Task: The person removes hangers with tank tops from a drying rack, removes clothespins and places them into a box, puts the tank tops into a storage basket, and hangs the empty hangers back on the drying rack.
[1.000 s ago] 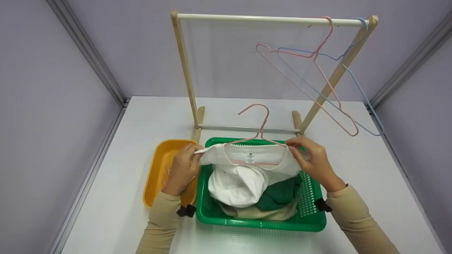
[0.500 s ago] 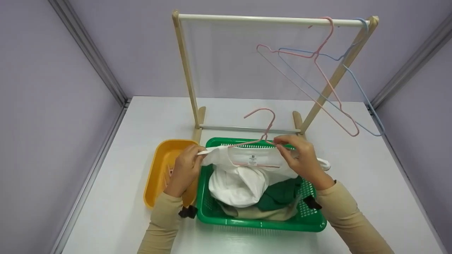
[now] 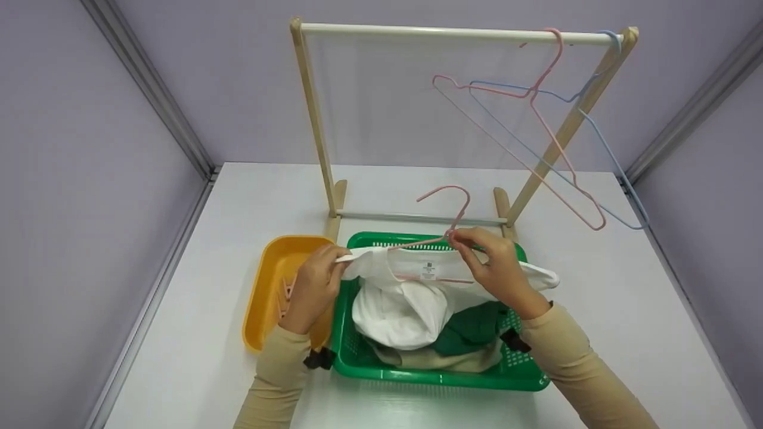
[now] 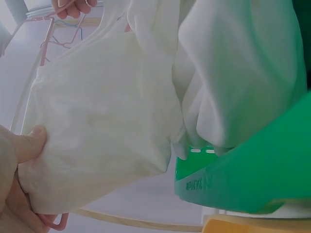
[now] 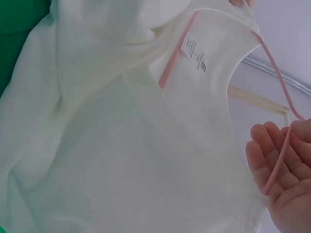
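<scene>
A white shirt (image 3: 400, 313) droops over the green basket (image 3: 411, 378), its neckline and printed label (image 3: 428, 271) facing up. Inside its shoulders sits a pink clothes hanger (image 3: 466, 199), hook pointing up and left. My left hand (image 3: 315, 285) pinches the shirt at its left shoulder; in the left wrist view the thumb presses the white cloth (image 4: 97, 116), and a pink hanger end pokes out below. With thumb and fingertips, my right hand (image 3: 492, 265) pinches the hanger close to the base of its hook. The right wrist view shows the hanger's arm (image 5: 277, 68) crossing the fingers.
Behind the basket stands a wooden rack with a white rail (image 3: 417, 31). Another pink hanger (image 3: 539, 119) and a blue hanger (image 3: 620, 167) hang at its right end. Left is a yellow tray (image 3: 257, 298) with pink clips (image 3: 287, 292). Green cloth (image 3: 468, 330) and beige cloth (image 3: 447, 361) lie in the basket.
My right hand has let go of the shirt's right shoulder and slid left along the hanger to its neck. The hanger has shifted slightly right and down. My left hand keeps its hold.
</scene>
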Demonstrator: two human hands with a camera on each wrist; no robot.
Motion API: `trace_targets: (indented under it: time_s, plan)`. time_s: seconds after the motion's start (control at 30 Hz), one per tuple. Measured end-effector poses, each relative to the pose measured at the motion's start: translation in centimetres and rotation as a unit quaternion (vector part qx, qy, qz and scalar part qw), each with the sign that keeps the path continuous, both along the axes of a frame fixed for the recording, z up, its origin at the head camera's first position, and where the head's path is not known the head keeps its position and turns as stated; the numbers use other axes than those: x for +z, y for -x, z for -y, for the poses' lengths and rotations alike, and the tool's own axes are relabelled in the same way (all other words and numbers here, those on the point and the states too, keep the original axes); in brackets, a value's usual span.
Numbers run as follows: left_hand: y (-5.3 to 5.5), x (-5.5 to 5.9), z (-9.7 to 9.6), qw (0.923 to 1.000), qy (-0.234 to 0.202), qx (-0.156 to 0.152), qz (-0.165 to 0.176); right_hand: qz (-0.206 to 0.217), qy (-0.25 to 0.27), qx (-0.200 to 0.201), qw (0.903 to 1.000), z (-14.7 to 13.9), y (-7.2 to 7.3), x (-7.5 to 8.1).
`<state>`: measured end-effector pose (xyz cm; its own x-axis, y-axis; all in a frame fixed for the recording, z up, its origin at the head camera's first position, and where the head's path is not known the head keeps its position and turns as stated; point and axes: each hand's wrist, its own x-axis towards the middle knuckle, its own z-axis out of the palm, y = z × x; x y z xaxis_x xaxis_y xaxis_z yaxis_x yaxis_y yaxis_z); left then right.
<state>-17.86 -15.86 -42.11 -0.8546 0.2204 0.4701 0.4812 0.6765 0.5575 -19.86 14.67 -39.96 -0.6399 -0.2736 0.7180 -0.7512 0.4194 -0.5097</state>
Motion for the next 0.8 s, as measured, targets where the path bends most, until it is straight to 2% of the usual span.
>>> trace_targets:
  time_s: [0.1, 0.3, 0.47, 0.6, 0.8]
  plan:
    - [0.0, -0.1, 0.0, 1.0, -0.008, -0.003, 0.006, -0.006, 0.004, 0.01, 0.9999, 0.2, 0.1, -0.1]
    - [-0.1, -0.1, 0.1, 0.9975, -0.057, -0.01, 0.041, -0.04, 0.0, 0.017, 0.9991, 0.1, 0.2, -0.2]
    - [0.1, -0.3, 0.2, 0.9935, -0.104, -0.019, 0.043, -0.05, -0.002, 0.012, 0.9987, -0.2, 0.2, -0.1]
    - [0.2, -0.3, 0.5, 0.9918, -0.118, -0.004, 0.05, -0.052, 0.006, 0.008, 0.9986, -0.6, 0.2, 0.1]
    - [0.3, -0.5, 1.0, 0.9916, -0.116, 0.027, 0.051, -0.037, 0.007, -0.001, 0.9993, -1.3, -0.1, 0.2]
